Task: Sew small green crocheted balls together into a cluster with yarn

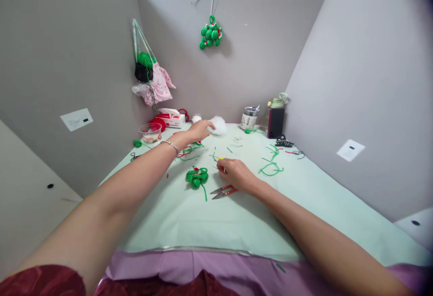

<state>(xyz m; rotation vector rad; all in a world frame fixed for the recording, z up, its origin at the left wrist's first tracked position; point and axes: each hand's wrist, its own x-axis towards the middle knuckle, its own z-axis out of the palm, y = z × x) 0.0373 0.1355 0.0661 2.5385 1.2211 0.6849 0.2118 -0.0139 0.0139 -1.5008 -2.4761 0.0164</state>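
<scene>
My left hand (203, 129) reaches to the back of the table, its fingers apart at the left edge of a clump of white stuffing (219, 126). My right hand (235, 173) is pinched near the middle, around what looks like a crochet hook with a yellow handle (220, 158); a thin metal tip also shows below it. Just under that hand lie thread snips (223, 191) with orange handles, blades pointing left. Left of them rests a green crocheted piece (196, 177) of round balls, with a red-and-white bit and a loose yarn tail.
Yarn scraps (271, 168) lie right and left. A tissue box (172, 119), a clear tub (150, 132), a pen tin (249, 118), a bottle (276, 103) and a dark phone (276, 123) line the back. Green crocheted balls (211, 33) hang on the partition (257, 52); bags (158, 84) hang left.
</scene>
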